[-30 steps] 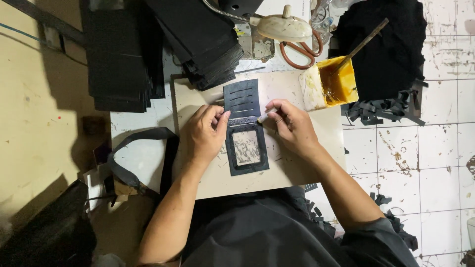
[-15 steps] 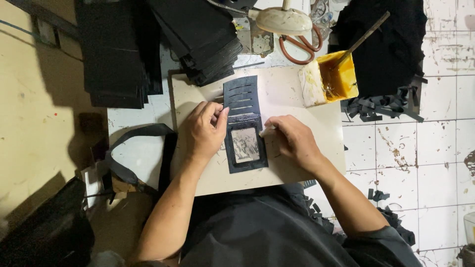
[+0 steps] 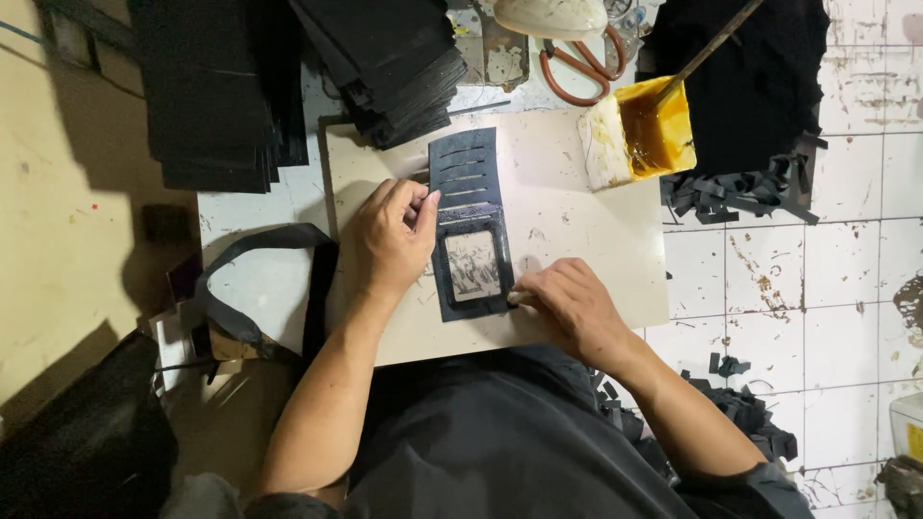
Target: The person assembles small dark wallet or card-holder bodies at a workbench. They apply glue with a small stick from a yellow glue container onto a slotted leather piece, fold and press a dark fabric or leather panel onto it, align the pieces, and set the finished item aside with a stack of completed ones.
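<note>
1. While the person is bending over the pale work board (image 3: 577, 279), the left hand (image 3: 389, 235) is resting on the left edge of a black wallet panel (image 3: 468, 231), its fingers curled close together and the fingertips (image 3: 430, 200) pressing down where the slotted part is meeting the window part.
2. The right hand (image 3: 567, 303) is lying at the panel's near right corner, fingers bunched and pinching a small pale tool (image 3: 517, 298) against that edge; what kind of tool it is, I cannot tell.
3. The panel is lying flat near the middle of the board, its card slots at the far end and a clear window (image 3: 473, 266) at the near end.
4. Sitting at the far right corner of the board is a yellow glue tub (image 3: 644, 135), holding amber glue, with a thin stick (image 3: 716, 43) leaning out of it toward the far right.
5. Beyond the board, stacks of black cut pieces (image 3: 385, 58) are piling up at the far left, and orange-handled scissors (image 3: 577, 72) are lying just far of the tub.
6. Black offcut strips (image 3: 740, 187) are lying on the tiled surface (image 3: 817, 279) just right of the tub.
7. A black strap (image 3: 255, 288) is looping on the left of the board, well apart from both hands.
</note>
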